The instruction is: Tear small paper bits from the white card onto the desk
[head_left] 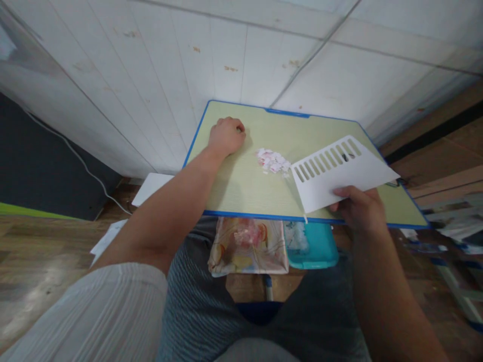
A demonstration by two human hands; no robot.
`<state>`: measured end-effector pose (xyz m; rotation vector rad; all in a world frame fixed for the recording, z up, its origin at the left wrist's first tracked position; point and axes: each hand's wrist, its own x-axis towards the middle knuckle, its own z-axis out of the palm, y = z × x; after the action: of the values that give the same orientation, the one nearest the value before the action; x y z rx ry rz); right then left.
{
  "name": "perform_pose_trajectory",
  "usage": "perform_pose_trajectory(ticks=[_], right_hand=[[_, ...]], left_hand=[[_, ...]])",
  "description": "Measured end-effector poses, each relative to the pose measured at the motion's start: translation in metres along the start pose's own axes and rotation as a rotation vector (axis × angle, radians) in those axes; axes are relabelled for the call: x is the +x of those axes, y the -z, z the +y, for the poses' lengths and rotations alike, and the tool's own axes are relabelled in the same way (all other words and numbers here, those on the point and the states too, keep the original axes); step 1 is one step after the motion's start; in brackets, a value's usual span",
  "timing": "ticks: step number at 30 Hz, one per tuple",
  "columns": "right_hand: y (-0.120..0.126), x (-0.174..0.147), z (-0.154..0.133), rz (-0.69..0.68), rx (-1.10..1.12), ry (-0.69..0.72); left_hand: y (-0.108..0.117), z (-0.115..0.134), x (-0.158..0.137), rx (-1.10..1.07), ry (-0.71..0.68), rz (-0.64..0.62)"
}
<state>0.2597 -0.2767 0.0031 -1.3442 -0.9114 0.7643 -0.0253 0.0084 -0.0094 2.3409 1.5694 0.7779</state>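
Two hands, apart. One patterned container [247, 265] and one teal box [320, 246], side by side, nearest the body, between the forearms and below the near desk edge. Pink stuff in the container, blurred; whitish bits in the box. One sheet [364, 173], white, with a single row of about eleven slots. One pile [273, 160] of white and pinkish paper bits, too many to count.

Right hand [360, 206] grips the sheet at its near edge, thumb on top; sheet tilts over the desk, up and ahead of that hand, slots on the far side. Pile lies between the hands, just beside the sheet's left end. Left hand [226, 136] is farther out, curled loosely, resting on the desk left of the pile and clear of it; can't tell if it holds anything. One dark item at the sheet's right end, partly covered, can't name it.

Desk [256, 197]: pale green, blue rim, under both hands. Wood floor [41, 251] left of the left forearm. Beyond the hands, white wall [222, 55], one cable [319, 49] running down to the desk's back.
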Motion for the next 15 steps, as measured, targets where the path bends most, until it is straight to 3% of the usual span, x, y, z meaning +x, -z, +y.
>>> perform_pose_trajectory(ticks=[4, 9, 15], right_hand=[[-0.004, 0.008, 0.009, -0.037, -0.041, 0.045], [-0.012, 0.012, 0.012, -0.027, 0.002, 0.082], [-0.012, 0.010, 0.016, -0.061, -0.030, -0.008]], left_hand=[[0.001, 0.001, -0.003, 0.064, -0.005, 0.026], [0.012, 0.014, -0.014, 0.156, -0.018, -0.033], [0.021, 0.023, -0.024, 0.220, -0.014, -0.068]])
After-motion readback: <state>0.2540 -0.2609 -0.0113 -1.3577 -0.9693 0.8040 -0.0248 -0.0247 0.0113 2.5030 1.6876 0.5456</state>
